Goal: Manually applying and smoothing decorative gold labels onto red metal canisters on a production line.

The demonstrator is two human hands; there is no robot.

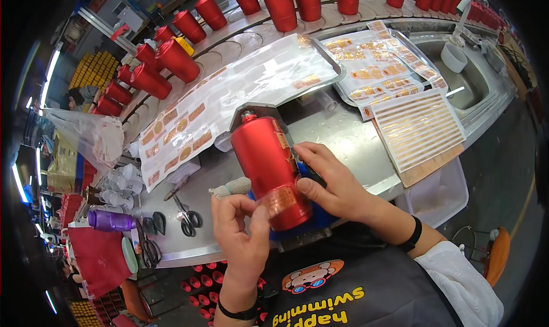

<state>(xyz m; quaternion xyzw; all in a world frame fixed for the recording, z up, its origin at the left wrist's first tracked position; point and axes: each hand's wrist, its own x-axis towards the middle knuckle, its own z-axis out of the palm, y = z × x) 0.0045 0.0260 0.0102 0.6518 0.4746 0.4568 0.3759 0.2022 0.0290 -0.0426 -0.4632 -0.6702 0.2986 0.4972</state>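
A matte red bottle [258, 152] lies tilted in a stand [251, 107] with a dark, angled metal end, its neck pointing away from me. Blue parts show beneath it. Near its base sits a gold-and-red label [278, 200]; another gold label shows higher on its right side. My right hand [334, 185] is closed against the bottle's right side, thumb on the front. At the lower left, my left hand [243, 230] curls against the bottle, thumb by the label's edge. A pale cloth wrap [234, 187] with a light band covers its index finger and reaches the bottle.
Label sheets [229, 92] cover trays at the back; a striped sheet [420, 127] lies on a board at right. Scissors [187, 217] and a purple bottle [110, 220] are at left. Red bottles [278, 7] line a conveyor behind. A sink [466, 87] is at far right.
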